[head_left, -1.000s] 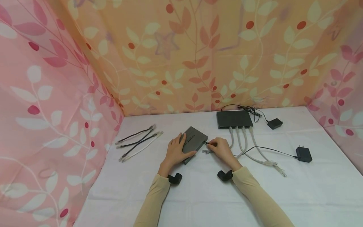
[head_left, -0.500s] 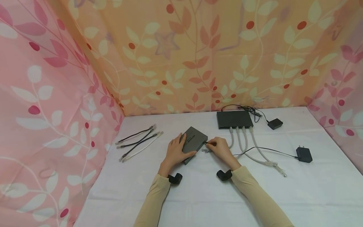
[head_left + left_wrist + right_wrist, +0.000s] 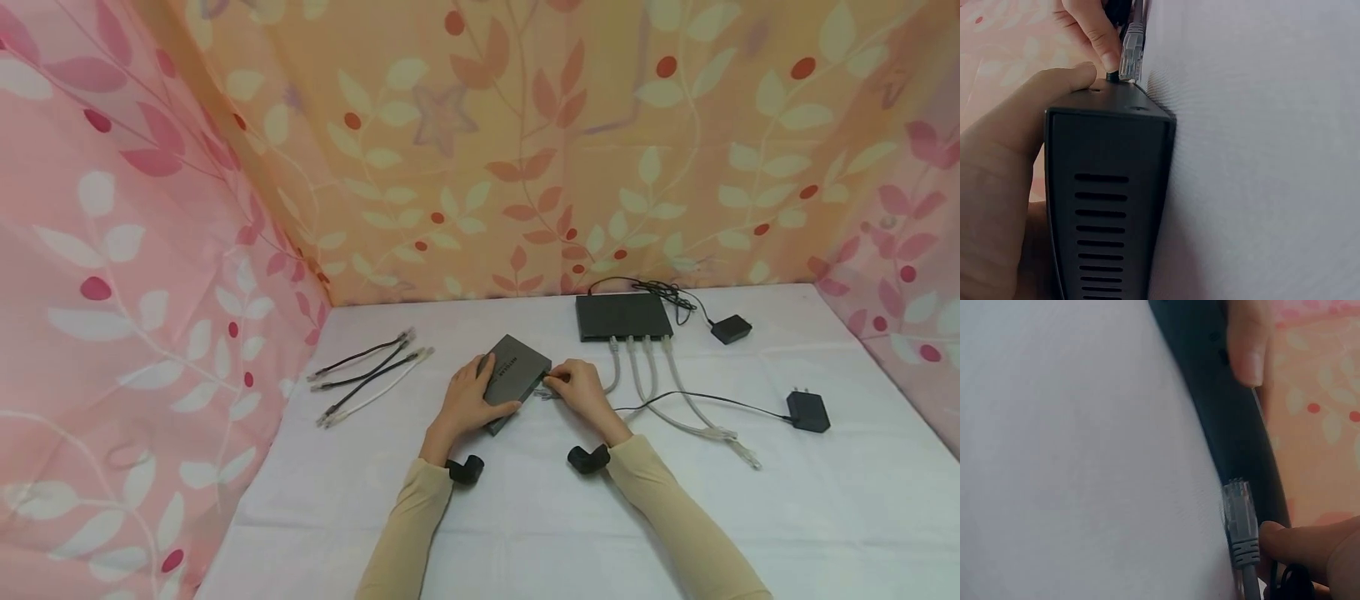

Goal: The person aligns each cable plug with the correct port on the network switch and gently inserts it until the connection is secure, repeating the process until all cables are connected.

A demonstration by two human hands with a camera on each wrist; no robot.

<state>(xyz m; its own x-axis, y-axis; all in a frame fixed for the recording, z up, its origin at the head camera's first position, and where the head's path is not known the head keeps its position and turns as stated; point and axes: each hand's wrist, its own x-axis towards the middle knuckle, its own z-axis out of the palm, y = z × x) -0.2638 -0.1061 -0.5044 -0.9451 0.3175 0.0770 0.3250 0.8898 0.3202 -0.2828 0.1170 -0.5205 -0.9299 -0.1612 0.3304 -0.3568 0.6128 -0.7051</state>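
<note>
Lying aslant on the white-covered desk (image 3: 495,533), near its middle, is one grey box (image 3: 519,367), its lettered top facing up; its slotted end is showing in the left wrist view. Left hand (image 3: 467,398) is gripping the grey box from the near left, fingers and thumb spanning its top, the thumb tip reaching the side where the plug is; right hand (image 3: 581,387) is pinching a small black plug (image 3: 1112,76) between thumb and finger against that side; how deep the plug is sitting, one cannot tell. One grey cable end with a clear connector (image 3: 1240,509) is lying just beside the plug, tip pointing toward the grey box.

Further out: one black cord (image 3: 720,397) is emerging from behind the right forearm and running to a pronged black adapter (image 3: 807,412) at the right; one black box (image 3: 624,317) is resting near the back edge, grey cables (image 3: 718,433) leaving its front, some trailing toward the near right; a bundled black lead (image 3: 663,290) is lying behind it, leading to a second adapter (image 3: 731,328); three short black cables (image 3: 367,385) and one white cable (image 3: 384,390) are lying side by side at the left; patterned curtains (image 3: 390,183) are hanging behind and at both sides.
</note>
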